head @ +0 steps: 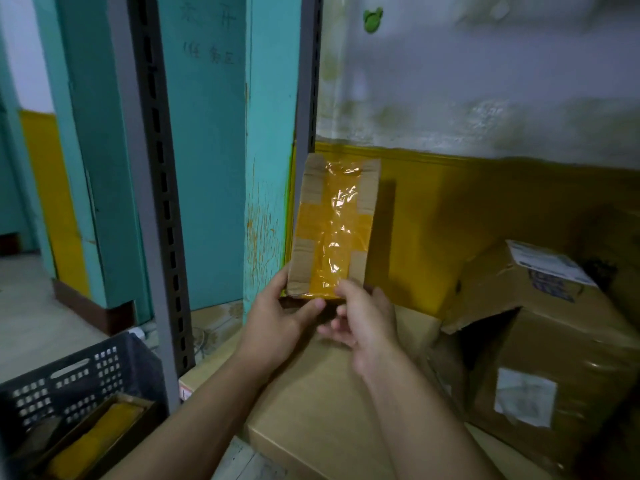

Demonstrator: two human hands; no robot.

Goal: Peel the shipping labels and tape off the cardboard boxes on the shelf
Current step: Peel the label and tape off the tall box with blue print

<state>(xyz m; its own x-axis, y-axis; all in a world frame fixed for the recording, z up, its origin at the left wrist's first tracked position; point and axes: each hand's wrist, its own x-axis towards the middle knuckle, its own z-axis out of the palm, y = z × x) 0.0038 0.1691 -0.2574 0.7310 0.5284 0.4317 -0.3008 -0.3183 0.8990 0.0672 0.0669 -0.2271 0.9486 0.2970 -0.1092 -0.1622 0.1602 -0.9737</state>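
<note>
1. Small box (334, 188), crossed with yellow tape (332, 230), held upright over a flat carton (311, 403), beside the shelf post (306, 98).
2. Left hand (282, 313): fingers clamped on the lower left corner.
3. Right hand (367, 323), blurred: fingers curled round the lower edge.

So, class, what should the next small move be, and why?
Probably pinch the tape at its lower end with the right hand and peel upward: the left hand holds the small box upright, the tape covers its face, and the right hand sits at its bottom edge.
</note>
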